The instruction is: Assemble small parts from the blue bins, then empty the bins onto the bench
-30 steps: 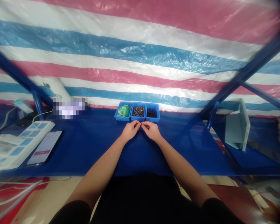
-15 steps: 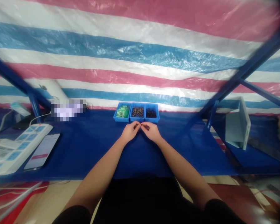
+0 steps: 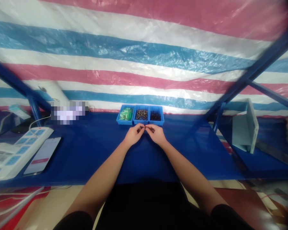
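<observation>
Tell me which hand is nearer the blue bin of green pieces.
Left. The left hand is in front of the blue bin of green pieces, slightly right of it; the right hand is farther right, before the bin of black pieces.

Looks like a small dark piece (image 3: 145, 127) pinched at the fingertips between left hand (image 3: 133, 134) and right hand (image 3: 156, 134); too tiny to make out shape. Just beyond: three open-top blue bins, upright, side by side in a row. Left bin (image 3: 124, 122): green pieces, loose heap. Middle bin (image 3: 141, 122): small mixed dark and brassy bits. Right bin (image 3: 156, 122): small black parts, piled.
</observation>
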Available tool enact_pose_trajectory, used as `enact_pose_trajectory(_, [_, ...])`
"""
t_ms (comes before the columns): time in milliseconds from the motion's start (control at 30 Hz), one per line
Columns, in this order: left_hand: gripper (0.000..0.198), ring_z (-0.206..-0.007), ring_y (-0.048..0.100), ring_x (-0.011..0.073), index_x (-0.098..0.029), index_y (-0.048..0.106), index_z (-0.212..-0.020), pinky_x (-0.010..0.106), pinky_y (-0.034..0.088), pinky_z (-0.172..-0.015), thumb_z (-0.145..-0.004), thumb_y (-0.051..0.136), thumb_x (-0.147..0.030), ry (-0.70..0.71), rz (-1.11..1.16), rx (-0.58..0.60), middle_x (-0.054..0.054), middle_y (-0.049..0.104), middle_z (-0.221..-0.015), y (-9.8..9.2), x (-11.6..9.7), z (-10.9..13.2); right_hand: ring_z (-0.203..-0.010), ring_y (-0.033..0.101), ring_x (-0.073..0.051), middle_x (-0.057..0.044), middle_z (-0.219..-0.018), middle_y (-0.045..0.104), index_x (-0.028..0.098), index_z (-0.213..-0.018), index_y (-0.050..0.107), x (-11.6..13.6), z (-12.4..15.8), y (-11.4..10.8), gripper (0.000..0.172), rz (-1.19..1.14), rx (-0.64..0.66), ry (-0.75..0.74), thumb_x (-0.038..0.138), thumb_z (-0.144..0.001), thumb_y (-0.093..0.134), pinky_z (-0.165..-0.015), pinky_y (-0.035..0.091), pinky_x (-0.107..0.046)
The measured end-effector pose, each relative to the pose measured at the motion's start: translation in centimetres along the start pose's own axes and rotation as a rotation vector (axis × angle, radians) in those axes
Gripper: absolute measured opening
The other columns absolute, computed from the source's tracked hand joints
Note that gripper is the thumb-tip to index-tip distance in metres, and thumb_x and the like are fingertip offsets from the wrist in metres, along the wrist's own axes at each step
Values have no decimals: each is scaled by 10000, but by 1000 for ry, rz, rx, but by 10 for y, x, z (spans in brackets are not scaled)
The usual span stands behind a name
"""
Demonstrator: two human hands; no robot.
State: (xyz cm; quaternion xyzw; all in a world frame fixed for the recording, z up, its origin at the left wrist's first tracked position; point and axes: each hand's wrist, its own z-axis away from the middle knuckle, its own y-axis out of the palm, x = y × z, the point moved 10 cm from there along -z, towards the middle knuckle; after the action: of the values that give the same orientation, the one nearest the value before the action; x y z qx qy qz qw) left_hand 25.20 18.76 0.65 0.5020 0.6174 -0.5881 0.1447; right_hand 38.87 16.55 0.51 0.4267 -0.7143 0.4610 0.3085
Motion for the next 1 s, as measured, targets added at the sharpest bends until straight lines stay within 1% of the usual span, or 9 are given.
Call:
enact_pose_trajectory(267, [250, -601, 545, 121, -227, 609, -1010, 237, 427, -623, -910, 485, -420, 3, 23, -25, -41, 587, -662, -1, 1, -1, -820, 695, -179, -37, -992, 738, 236, -1024, 727, 0, -1, 1, 207, 46, 17, -4, 304, -866, 613, -788, 572, -322])
enact_pose_trajectory(467, [272, -637, 572, 124, -234, 617, -1019, 239, 434, -652, -935, 440, -423, -28, 16, 1, -26, 647, -749, 0, 2, -1, -817, 697, -171, -36, -996, 738, 225, -1036, 719, 2, 0, -1, 216, 27, 1, -7, 294, -858, 618, -773, 574, -304])
enact_pose_trajectory(667, [289, -609, 571, 128, -233, 598, -988, 238, 426, -636, -945, 415, -451, -60, 6, 16, -31, 620, -683, 0, 3, 0, -812, 699, -169, -35, -1003, 739, 225, -1026, 718, 2, -1, 0, 207, 7, 2, -8, 274, -850, 620, -763, 579, -300])
enact_pose_trajectory(867, [298, -603, 565, 126, -231, 595, -977, 232, 418, -630, -951, 397, -452, -51, -9, 19, -34, 613, -675, 1, 2, 0, -806, 698, -166, -39, -1003, 739, 221, -1020, 721, 1, -1, 0, 206, 6, -4, -23, 274, -850, 618, -759, 581, -299])
enact_pose_trajectory(1000, [328, -597, 560, 126, -221, 595, -933, 233, 415, -626, -957, 375, -465, -40, -13, 30, -31, 604, -662, 2, 1, -1, -794, 699, -174, -47, -977, 741, 216, -1031, 720, 0, 0, 1, 218, -3, 0, -24, 277, -847, 622, -743, 583, -304])
